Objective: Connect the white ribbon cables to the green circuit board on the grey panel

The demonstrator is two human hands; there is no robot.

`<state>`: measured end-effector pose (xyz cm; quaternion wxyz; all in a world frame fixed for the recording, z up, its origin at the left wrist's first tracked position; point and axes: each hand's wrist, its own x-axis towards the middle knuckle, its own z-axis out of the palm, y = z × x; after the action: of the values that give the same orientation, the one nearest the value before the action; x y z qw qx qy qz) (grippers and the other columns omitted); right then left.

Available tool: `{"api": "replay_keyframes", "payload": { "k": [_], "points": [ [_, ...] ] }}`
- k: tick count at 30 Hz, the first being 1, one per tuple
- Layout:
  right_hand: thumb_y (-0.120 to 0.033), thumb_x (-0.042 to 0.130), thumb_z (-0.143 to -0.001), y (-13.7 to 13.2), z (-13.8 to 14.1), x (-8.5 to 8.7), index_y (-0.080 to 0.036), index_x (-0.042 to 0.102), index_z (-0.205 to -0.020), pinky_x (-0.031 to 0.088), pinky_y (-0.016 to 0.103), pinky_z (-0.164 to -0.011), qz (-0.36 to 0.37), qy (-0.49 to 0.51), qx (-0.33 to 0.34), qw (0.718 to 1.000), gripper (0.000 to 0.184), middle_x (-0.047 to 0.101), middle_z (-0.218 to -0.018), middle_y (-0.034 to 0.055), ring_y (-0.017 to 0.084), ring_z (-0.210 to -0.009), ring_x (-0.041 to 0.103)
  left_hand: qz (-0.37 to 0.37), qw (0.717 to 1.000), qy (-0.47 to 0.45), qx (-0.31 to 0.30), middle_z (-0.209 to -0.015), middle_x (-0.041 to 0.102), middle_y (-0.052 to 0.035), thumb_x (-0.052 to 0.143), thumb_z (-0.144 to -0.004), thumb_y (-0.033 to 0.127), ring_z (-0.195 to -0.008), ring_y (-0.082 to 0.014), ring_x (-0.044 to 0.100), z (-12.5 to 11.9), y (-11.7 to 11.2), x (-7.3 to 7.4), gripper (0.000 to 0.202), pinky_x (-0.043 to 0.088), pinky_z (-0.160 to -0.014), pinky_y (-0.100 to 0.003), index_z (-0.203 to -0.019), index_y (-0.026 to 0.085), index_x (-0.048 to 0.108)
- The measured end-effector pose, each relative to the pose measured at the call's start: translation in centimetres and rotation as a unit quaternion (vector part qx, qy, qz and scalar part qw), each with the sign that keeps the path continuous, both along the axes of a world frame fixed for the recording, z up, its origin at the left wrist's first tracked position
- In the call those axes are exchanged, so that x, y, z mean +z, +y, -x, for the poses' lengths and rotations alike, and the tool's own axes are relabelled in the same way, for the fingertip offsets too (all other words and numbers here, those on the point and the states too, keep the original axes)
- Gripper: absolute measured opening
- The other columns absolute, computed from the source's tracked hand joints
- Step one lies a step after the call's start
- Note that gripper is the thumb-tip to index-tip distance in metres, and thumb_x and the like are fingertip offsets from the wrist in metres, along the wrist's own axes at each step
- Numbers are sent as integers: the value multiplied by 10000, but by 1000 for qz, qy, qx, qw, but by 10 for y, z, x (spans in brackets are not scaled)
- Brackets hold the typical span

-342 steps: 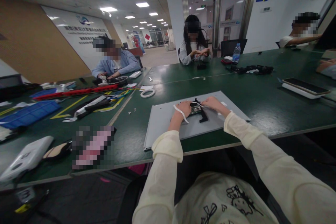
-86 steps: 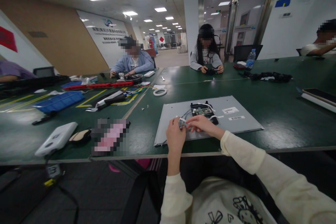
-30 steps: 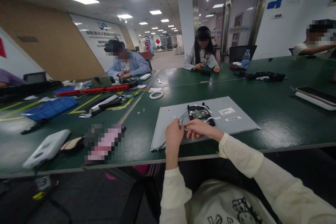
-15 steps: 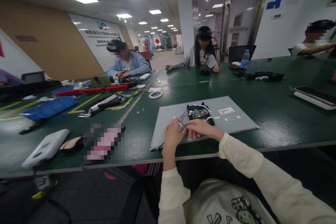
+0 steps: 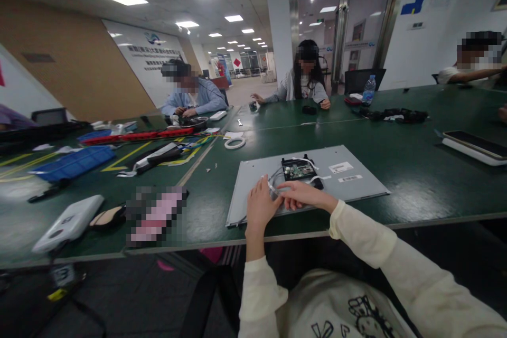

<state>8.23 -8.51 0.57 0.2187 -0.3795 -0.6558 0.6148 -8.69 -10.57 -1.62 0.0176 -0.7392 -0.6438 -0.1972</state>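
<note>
A flat grey metal panel (image 5: 257, 170) lies on the green table in front of me. On it sits a small green circuit board (image 5: 300, 169) in a black frame, with white ribbon strips beside it. Grey cable (image 5: 276, 177) loops from the board toward my hands. My left hand (image 5: 261, 203) is at the panel's near left part, its fingers stretched upward beside the cable and its thumb toward my right hand. My right hand (image 5: 304, 195) reaches across the panel's near edge, its index finger and thumb at the cable and the other fingers curled.
Left of me lie a pink phone-like item (image 5: 160, 216), a white device (image 5: 69, 223) and a blue basket (image 5: 73, 162). A white tape roll (image 5: 235, 143) is beyond the panel. To the right are a phone (image 5: 477, 143) and a bottle (image 5: 369, 90). Other people sit around the table.
My left fingers have straightened and risen slightly, and the grey cable loop shows more beside them. My right hand has barely shifted. Across the table, a person's hand has lifted off a small object.
</note>
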Motion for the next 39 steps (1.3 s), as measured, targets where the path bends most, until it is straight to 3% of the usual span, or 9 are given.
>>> {"api": "replay_keyframes", "payload": {
  "k": [4, 7, 9, 11, 13, 15, 20, 28, 39],
  "points": [
    [-195, 479, -934, 0, 0, -3, -111, 459, -1353, 348, 139, -401, -24, -1, 2, 1000, 428, 619, -602, -24, 67, -442, 517, -13, 1000, 15, 5, -1419, 478, -201, 541, -870, 354, -1315, -286, 455, -3, -3, 0, 611, 358, -1069, -403, -1398, 92, 379],
    [-200, 458, -937, 0, 1, -6, -134, 495, -1340, 408, 180, -467, -115, -23, -21, 993, 409, 624, -652, -6, 90, -488, 544, -30, 1000, 10, 1, -1405, 488, -204, 505, -895, 354, -1301, -285, 468, -4, -5, 0, 571, 370, -1059, -417, -1389, 93, 385],
    [-216, 477, -928, -2, 1, -7, -151, 561, -1284, 480, 240, -601, -248, -59, -57, 965, 371, 644, -738, 27, 126, -609, 597, -47, 999, -4, -3, -1392, 495, -204, 489, -904, 340, -1288, -289, 477, -4, -5, 0, 552, 385, -1048, -429, -1387, 94, 384],
    [-223, 502, -914, -5, 1, -7, -157, 604, -1227, 496, 313, -780, -385, -87, -66, 916, 337, 657, -877, 71, 173, -800, 621, -62, 998, -24, -7, -1373, 507, -201, 492, -892, 272, -1271, -290, 489, -2, -5, -1, 525, 400, -1037, -438, -1378, 97, 394],
    [-220, 530, -894, -8, 2, -8, -153, 598, -1228, 462, 360, -908, -474, -93, -27, 875, 347, 632, -1035, 110, 209, -977, 588, -79, 995, -54, -6, -1342, 526, -192, 480, -865, 172, -1248, -280, 507, 0, -3, -1, 503, 415, -1029, -436, -1360, 106, 415],
    [-219, 564, -871, -10, 2, -10, -142, 549, -1283, 439, 384, -965, -518, -85, 25, 851, 420, 575, -1159, 144, 231, -1086, 536, -97, 991, -89, 3, -1304, 549, -178, 458, -835, 98, -1223, -268, 525, 2, -1, -2, 505, 428, -1024, -431, -1339, 119, 439],
    [-250, 606, -847, -11, 1, -15, -145, 429, -1387, 392, 450, -1029, -548, -88, 65, 829, 578, 462, -1314, 186, 271, -1224, 439, -104, 986, -134, 11, -1250, 581, -149, 445, -799, 40, -1193, -254, 539, 2, -1, 0, 496, 432, -1036, -422, -1284, 130, 497],
    [-463, 654, -809, -13, 0, -16, -57, 438, -1377, 291, 452, -1119, -549, -123, 94, 822, 731, 409, -1397, 231, 300, -1337, 338, -85, 987, -139, 0, -1245, 571, -174, 413, -811, 36, -1187, -255, 534, -1, -3, 3, 455, 418, -1054, -430, -1249, 99, 518],
    [-465, 591, -868, -5, 4, -25, -96, 372, -1439, 233, 500, -1148, -539, -171, 57, 823, 714, 338, -1476, 210, 316, -1417, 205, -131, 982, -135, -10, -1298, 533, -148, 446, -797, 51, -1242, -248, 489, -1, -1, 0, 475, 393, -1086, -439, -1256, 152, 511]
  ]
}}
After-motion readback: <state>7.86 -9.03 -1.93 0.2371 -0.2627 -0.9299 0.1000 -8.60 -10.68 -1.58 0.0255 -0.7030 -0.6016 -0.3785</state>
